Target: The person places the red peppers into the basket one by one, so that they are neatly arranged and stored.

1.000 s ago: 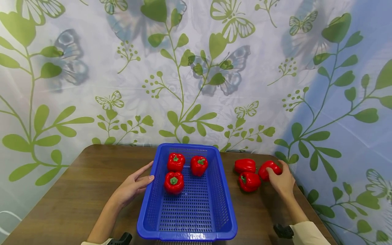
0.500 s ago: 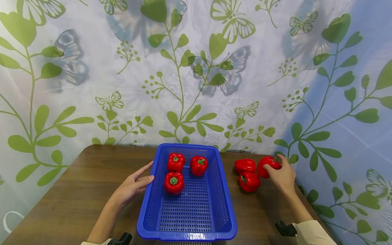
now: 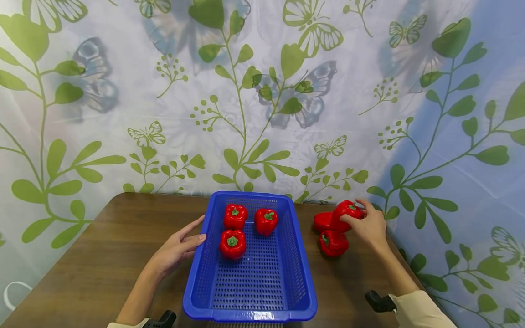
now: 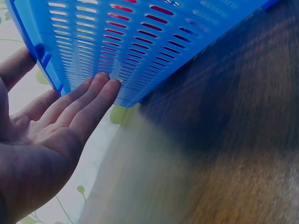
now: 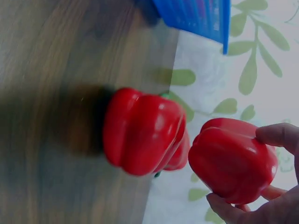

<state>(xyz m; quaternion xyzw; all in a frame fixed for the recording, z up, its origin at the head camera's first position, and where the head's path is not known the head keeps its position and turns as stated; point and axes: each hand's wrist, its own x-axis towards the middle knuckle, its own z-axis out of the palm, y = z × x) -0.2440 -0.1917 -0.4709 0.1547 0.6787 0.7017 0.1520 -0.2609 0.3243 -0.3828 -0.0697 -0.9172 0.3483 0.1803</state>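
My right hand [image 3: 370,226] grips a red bell pepper [image 3: 343,213] between thumb and fingers, its green stem up. In the right wrist view this bell pepper [image 5: 231,161] is clear of the table. Two more red peppers lie on the table close to it: one pepper [image 3: 321,222] partly hidden behind the held one, another pepper [image 3: 333,243] nearer. At the blue basket's [image 3: 195,273] left side, my left hand [image 3: 174,252] touches the wall and rim with straight fingers. Inside the basket sit three red peppers, among them a front one [image 3: 233,250], towards the left and back.
The brown wooden table [image 3: 94,255] runs back to a patterned curtain [image 3: 262,114] with green leaves and butterflies. A white loop [image 3: 14,294], perhaps a cable, shows at the lower left beyond the table's edge.
My right hand has lifted the pepper from the table's right side and moved it left and up, in front of the back pepper. The left hand and basket have stayed put.
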